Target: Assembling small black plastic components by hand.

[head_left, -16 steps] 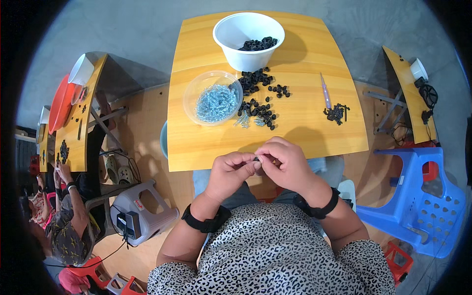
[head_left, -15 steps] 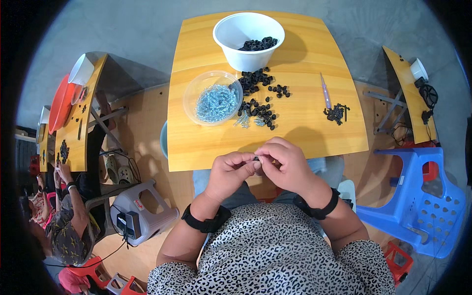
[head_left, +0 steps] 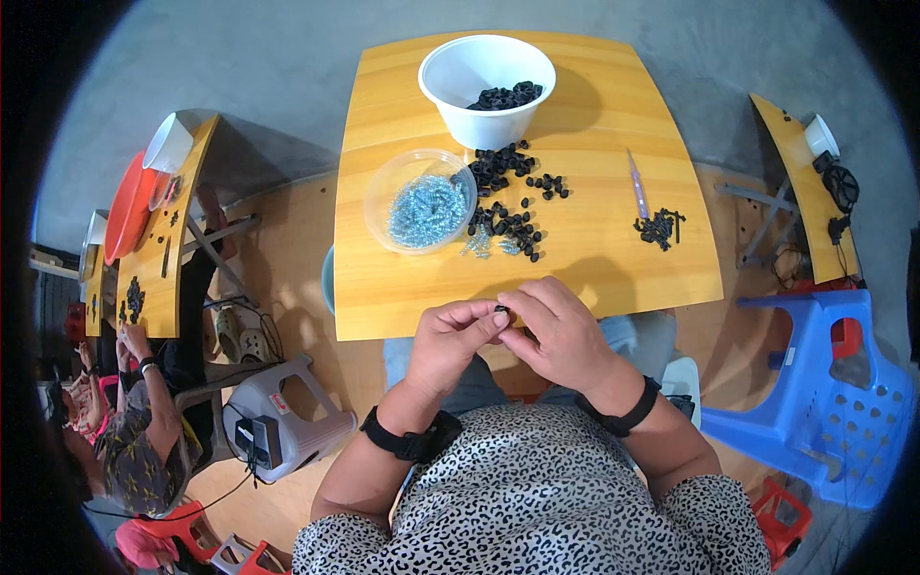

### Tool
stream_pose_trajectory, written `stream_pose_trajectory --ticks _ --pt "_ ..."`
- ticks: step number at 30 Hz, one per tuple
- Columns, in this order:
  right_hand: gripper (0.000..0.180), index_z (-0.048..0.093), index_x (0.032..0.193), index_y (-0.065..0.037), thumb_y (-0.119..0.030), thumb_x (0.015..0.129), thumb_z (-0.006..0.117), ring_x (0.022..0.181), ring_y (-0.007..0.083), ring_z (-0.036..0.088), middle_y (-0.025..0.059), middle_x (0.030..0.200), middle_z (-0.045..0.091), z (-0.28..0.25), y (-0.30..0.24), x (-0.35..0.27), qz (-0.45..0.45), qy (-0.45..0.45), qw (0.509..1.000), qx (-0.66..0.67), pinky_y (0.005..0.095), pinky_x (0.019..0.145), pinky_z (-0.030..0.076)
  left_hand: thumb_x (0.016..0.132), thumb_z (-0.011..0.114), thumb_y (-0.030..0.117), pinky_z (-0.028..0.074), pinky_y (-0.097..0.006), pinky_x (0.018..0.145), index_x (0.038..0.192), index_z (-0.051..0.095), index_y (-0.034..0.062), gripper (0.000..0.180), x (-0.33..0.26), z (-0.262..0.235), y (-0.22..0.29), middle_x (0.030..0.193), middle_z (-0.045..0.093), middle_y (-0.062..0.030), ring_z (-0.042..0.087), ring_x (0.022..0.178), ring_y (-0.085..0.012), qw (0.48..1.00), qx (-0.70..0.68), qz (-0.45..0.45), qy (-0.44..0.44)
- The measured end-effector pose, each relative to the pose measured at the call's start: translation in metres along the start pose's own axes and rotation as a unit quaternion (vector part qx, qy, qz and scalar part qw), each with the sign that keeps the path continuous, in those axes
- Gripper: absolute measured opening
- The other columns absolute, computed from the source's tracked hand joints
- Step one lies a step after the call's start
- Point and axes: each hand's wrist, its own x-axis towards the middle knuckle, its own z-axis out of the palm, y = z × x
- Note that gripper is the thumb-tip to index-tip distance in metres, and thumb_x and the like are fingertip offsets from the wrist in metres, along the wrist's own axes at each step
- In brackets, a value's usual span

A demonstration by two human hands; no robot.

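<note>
At the table's front edge, my left hand pinches a small black plastic piece between thumb and forefinger. My right hand is closed beside it, fingertips on the same piece; my fingers cover most of it. Beyond my hands lie loose black caps and a few small springs. A clear round tub of shiny metal springs stands to their left. To the right is a heap of thin black pieces below a slim pale-purple pointed tool.
A white bowl with black parts stands at the far side of the wooden table. A blue plastic stool is on the right, a grey stool on the left. Another person works at a side table.
The view has shifted slightly, so the table appears a little lower and further right. Both hands stay together around the black piece, whose dark top now shows more between the fingertips.
</note>
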Motion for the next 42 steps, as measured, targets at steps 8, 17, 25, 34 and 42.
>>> stream_pose_trajectory --ticks 8,17,25,34,42 --pt "0.035 0.060 0.101 -0.001 -0.009 0.070 0.074 0.081 0.0305 0.057 0.0119 0.090 0.055 0.005 0.005 -0.001 -0.051 0.026 0.997 -0.041 0.0393 0.073 0.049 0.090 0.067 0.005 0.055 -0.027 0.078 0.109 0.068 -0.0042 0.021 -0.001 0.002 0.001 0.094 0.071 -0.0095 0.067 0.084 -0.0143 1.000 -0.008 -0.006 -0.003" --pt "0.033 0.061 0.099 0.000 -0.009 0.069 0.074 0.079 0.0289 0.058 0.0110 0.088 0.055 0.012 0.004 -0.008 -0.052 0.042 0.997 -0.036 0.0381 0.071 0.050 0.090 0.066 0.004 0.056 -0.027 0.078 0.108 0.069 -0.0046 0.019 -0.003 -0.004 -0.003 0.095 0.071 -0.0113 0.067 0.085 -0.0152 1.000 0.018 0.017 -0.010" --pt "0.038 0.062 0.100 0.001 -0.006 0.067 0.078 0.076 0.0281 0.059 0.0115 0.089 0.057 0.012 0.007 -0.009 -0.041 0.074 0.995 -0.055 0.0371 0.065 0.050 0.091 0.065 0.006 0.056 -0.029 0.079 0.112 0.067 -0.0037 0.022 0.001 -0.004 -0.004 0.098 0.071 -0.0108 0.068 0.086 -0.0157 1.000 -0.017 -0.012 -0.007" --pt "0.037 0.062 0.102 0.001 -0.005 0.068 0.077 0.080 0.0297 0.061 0.0123 0.092 0.059 0.013 0.008 -0.005 -0.038 0.063 0.996 -0.058 0.0374 0.068 0.051 0.090 0.067 0.007 0.055 -0.027 0.077 0.108 0.069 -0.0012 0.020 0.004 -0.003 -0.001 0.095 0.072 -0.0083 0.067 0.084 -0.0136 1.000 0.005 0.011 -0.015" --pt "0.033 0.059 0.102 0.000 -0.011 0.074 0.073 0.082 0.0310 0.057 0.0122 0.090 0.055 0.014 0.004 -0.001 -0.038 0.059 0.996 -0.048 0.0404 0.073 0.049 0.089 0.068 0.006 0.052 -0.024 0.075 0.107 0.071 -0.0011 0.019 0.001 -0.003 0.006 0.091 0.071 -0.0061 0.064 0.080 -0.0110 1.000 0.008 0.011 -0.009"
